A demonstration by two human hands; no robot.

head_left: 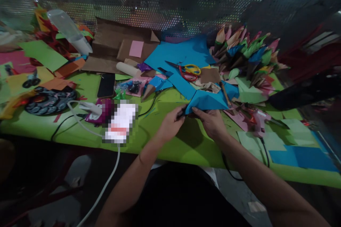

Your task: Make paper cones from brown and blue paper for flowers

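Note:
A folded sheet of blue paper [206, 101] is held just above the green-covered table [170, 145], close to its front edge. My left hand [173, 122] pinches the paper at its left corner. Along its lower edge, my right hand [211, 122] grips it with the thumb on top; the other fingers are hidden under the sheet. Behind the paper lie scissors with red and yellow handles [189, 72] on larger blue sheets [183, 53]. A brown stick-like tool [225, 94] rests just beyond the held paper.
A pink glue gun [259, 120] with a black cord lies at right. Several paper cone flowers [247, 53] crowd the back right. On the left are a blurred-out phone [121, 122] with a white cable, a dark phone [106, 86], a black round tray [52, 100] and a clear bottle [69, 30].

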